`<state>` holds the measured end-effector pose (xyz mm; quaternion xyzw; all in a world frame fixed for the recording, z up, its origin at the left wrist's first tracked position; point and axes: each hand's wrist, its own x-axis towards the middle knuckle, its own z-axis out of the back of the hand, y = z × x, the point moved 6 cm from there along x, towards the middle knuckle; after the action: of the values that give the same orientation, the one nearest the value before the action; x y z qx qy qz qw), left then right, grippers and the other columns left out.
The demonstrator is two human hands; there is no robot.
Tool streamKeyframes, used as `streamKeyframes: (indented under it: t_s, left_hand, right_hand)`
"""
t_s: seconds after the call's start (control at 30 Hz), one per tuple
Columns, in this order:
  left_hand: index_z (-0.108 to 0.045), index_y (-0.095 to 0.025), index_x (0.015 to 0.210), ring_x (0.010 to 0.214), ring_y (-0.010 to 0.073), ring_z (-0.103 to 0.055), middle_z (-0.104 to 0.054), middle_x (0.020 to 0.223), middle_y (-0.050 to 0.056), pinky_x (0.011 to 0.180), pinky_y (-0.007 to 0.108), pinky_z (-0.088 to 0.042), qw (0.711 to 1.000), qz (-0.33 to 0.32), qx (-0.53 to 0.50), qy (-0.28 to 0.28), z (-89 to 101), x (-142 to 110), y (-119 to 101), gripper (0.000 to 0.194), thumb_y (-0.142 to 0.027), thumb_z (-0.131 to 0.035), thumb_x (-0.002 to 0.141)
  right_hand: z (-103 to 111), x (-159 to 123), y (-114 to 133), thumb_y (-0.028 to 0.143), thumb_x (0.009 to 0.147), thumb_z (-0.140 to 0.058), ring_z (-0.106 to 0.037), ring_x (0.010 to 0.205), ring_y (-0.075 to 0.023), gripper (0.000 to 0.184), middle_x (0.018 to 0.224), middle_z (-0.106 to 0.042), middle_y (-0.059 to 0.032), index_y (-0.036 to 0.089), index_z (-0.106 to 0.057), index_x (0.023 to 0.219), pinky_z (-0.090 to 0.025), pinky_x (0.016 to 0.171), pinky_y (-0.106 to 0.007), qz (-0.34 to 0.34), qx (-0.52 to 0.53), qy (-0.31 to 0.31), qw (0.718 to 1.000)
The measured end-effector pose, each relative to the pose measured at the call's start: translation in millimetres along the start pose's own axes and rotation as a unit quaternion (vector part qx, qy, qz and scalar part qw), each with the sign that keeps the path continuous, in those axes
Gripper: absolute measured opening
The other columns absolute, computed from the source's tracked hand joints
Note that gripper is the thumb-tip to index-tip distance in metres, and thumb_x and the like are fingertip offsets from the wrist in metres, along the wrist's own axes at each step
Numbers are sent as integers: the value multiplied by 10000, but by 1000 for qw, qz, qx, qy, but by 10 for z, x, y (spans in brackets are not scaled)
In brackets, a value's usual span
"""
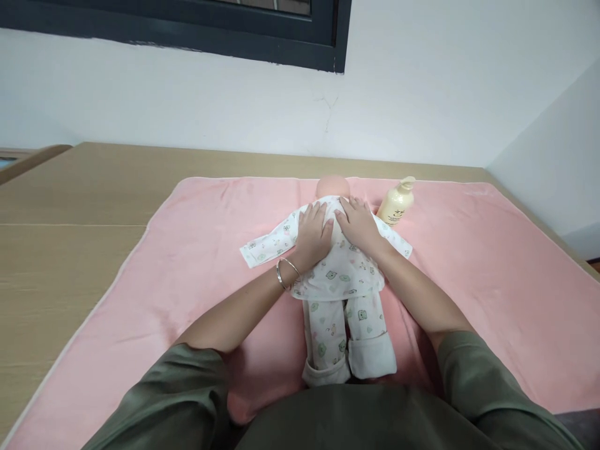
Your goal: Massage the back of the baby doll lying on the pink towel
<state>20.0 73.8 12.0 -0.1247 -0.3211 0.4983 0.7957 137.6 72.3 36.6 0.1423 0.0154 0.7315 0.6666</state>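
A baby doll (332, 186) lies on a pink blanket, the top of its bald head pointing away from me. It wears a white printed top (342, 275) with the sleeves spread sideways, and matching trousers (328, 331) with turned-up cuffs. My left hand (313, 239) rests flat on the left side of the doll's upper body, fingers stretched out. On the other side, my right hand (359, 224) lies flat too, its fingers pointing toward the head. Both palms press on the top's fabric. The doll's face is hidden from view.
The pink blanket (197, 250) covers much of a wooden surface (70, 250). A cream pump bottle (397, 201) lies tilted on it, right of the doll's head. Behind stands a white wall (412, 94) with a dark window frame (262, 37).
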Motion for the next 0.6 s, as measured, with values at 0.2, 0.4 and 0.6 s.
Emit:
streamKeyframes:
  t_s: [0.2, 0.4, 0.6]
  left_hand:
    - [-429, -68, 1439, 1423, 369, -362, -445, 1502, 201, 1170, 598, -266, 997, -13, 40, 63, 6, 149, 58, 524, -319, -291, 1000]
    - [-418, -34, 1446, 1391, 394, -392, -443, 1495, 222, 1139, 616, -304, 993, -13, 109, 51, 42, 24, -85, 532, -280, -279, 995]
    - [-449, -35, 1429, 1405, 379, -384, -443, 1494, 221, 1146, 578, -328, 993, -19, 120, 3, 48, -104, -187, 521, -225, -332, 958]
  right_hand:
    - [-7, -260, 251, 209, 1037, -349, -358, 1372, -407, 503, 1456, -391, -288, -17, -383, 1485, -304, 1139, -520, 20, -73, -48, 996]
    - [-13, -100, 94, 219, 1024, -356, -276, 1424, -373, 534, 1524, -327, -220, 22, -332, 1519, -245, 1183, -496, 61, -23, 46, 997]
    - [-30, 6, -44, 260, 1014, -341, -251, 1439, -322, 550, 1548, -308, -171, 39, -313, 1517, -139, 1196, -579, 47, 21, 46, 998]
